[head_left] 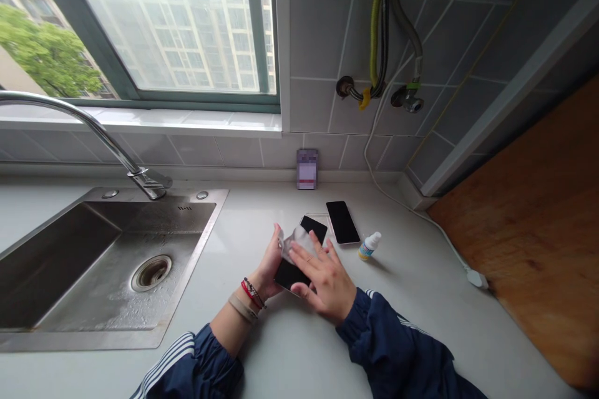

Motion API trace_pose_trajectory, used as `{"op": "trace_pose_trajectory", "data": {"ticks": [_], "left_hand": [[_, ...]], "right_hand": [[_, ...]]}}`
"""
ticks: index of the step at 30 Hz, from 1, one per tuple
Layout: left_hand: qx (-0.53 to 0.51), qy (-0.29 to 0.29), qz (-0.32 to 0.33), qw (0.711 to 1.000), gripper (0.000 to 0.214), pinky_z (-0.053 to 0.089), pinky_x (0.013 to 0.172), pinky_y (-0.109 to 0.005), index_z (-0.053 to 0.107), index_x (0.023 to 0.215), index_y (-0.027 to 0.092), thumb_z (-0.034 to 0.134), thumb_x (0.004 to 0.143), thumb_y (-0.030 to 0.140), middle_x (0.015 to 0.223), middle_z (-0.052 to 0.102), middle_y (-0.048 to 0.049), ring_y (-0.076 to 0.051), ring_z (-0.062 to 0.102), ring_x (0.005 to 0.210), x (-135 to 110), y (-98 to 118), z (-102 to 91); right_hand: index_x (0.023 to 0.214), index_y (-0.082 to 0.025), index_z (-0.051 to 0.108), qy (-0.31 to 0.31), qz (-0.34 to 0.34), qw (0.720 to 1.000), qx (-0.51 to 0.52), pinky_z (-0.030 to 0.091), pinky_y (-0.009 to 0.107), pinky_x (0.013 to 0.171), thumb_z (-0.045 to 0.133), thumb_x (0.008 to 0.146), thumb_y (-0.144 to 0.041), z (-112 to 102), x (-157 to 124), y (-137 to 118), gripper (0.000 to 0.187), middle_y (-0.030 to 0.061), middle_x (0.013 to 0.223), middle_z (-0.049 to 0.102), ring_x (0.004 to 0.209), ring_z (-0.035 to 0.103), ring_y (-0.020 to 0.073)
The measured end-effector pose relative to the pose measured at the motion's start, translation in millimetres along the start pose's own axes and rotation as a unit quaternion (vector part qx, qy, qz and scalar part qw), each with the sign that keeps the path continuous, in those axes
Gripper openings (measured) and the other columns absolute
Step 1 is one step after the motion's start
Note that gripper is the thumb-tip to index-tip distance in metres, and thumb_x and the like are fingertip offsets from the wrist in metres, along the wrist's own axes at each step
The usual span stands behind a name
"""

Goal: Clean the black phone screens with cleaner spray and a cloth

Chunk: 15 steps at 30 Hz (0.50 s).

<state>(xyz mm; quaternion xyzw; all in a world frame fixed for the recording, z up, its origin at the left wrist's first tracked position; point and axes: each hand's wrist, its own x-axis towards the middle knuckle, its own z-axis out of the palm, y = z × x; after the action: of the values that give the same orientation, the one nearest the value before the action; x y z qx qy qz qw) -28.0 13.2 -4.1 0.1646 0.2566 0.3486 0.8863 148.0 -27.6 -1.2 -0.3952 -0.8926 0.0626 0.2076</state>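
Note:
A black phone (312, 226) lies on the white counter (299, 349) near the middle. My left hand (270, 262) grips its left edge, fingers curled round it. My right hand (324, 277) lies on top with fingers stretched flat, pressing a small grey cloth (296, 240) onto the screen. A second phone (342, 222), dark screen up with a pink rim, lies just beyond to the right. A small white bottle (369, 245) with a yellow label lies beside that phone.
A steel sink (93, 262) with a curved tap (116, 149) fills the left. A small purple box (307, 169) stands against the tiled wall. A white cable (421, 215) runs to a plug (477, 278) by a wooden board (538, 230) at right.

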Motion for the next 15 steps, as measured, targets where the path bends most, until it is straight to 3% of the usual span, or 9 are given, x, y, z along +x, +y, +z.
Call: {"op": "trace_pose_trajectory", "data": {"ticks": [4, 6, 10, 12, 15], "left_hand": [[0.026, -0.020, -0.063, 0.997, 0.098, 0.060, 0.070, -0.052, 0.051, 0.145, 0.016, 0.035, 0.082, 0.089, 0.104, 0.075, -0.0194, -0.036, 0.075, 0.084, 0, -4, 0.2], [0.027, -0.027, -0.074, 0.997, 0.098, 0.060, 0.068, -0.053, 0.052, 0.144, 0.017, 0.034, 0.081, 0.090, 0.106, 0.075, -0.0198, -0.037, 0.075, 0.083, 1, -5, 0.5], [0.011, 0.007, -0.037, 0.999, 0.100, 0.058, 0.086, -0.047, 0.058, 0.138, 0.008, 0.037, 0.082, 0.089, 0.108, 0.075, -0.0216, -0.036, 0.074, 0.096, 2, -4, -0.1], [-0.003, -0.004, -0.018, 1.000, 0.102, 0.053, 0.097, -0.047, 0.058, 0.137, 0.005, 0.036, 0.083, 0.089, 0.115, 0.074, -0.0238, -0.037, 0.071, 0.107, 2, -2, -0.5], [-0.006, -0.031, -0.005, 1.000, 0.106, 0.047, 0.105, -0.050, 0.056, 0.139, 0.001, 0.034, 0.083, 0.089, 0.122, 0.070, -0.0273, -0.039, 0.069, 0.114, 0, 2, -1.3]], "right_hand": [[0.158, -0.021, 0.037, 0.076, 0.115, 0.990, -0.032, 0.023, 0.074, 0.118, 0.031, 0.107, -0.053, 4, 2, 28, 0.061, 0.0034, 0.164, 0.034, 0.157, 0.009, 0.0379], [0.158, -0.020, 0.038, 0.090, 0.130, 0.987, -0.029, 0.024, 0.073, 0.118, 0.033, 0.107, -0.051, 6, 1, 31, 0.060, 0.0046, 0.164, 0.035, 0.157, 0.009, 0.0373], [0.157, -0.019, 0.039, 0.027, 0.015, 0.999, 0.013, 0.021, 0.070, 0.121, 0.044, 0.103, -0.055, 8, -2, 9, 0.065, 0.0077, 0.162, 0.039, 0.157, 0.010, 0.0360], [0.154, -0.020, 0.044, -0.004, -0.047, 0.998, 0.038, 0.017, 0.067, 0.123, 0.050, 0.100, -0.060, 9, -4, -6, 0.068, 0.0080, 0.160, 0.042, 0.157, 0.011, 0.0348], [0.153, -0.019, 0.047, -0.007, -0.072, 0.995, 0.063, 0.012, 0.063, 0.125, 0.053, 0.099, -0.059, 9, -6, -20, 0.068, 0.0082, 0.159, 0.044, 0.158, 0.011, 0.0328]]}}
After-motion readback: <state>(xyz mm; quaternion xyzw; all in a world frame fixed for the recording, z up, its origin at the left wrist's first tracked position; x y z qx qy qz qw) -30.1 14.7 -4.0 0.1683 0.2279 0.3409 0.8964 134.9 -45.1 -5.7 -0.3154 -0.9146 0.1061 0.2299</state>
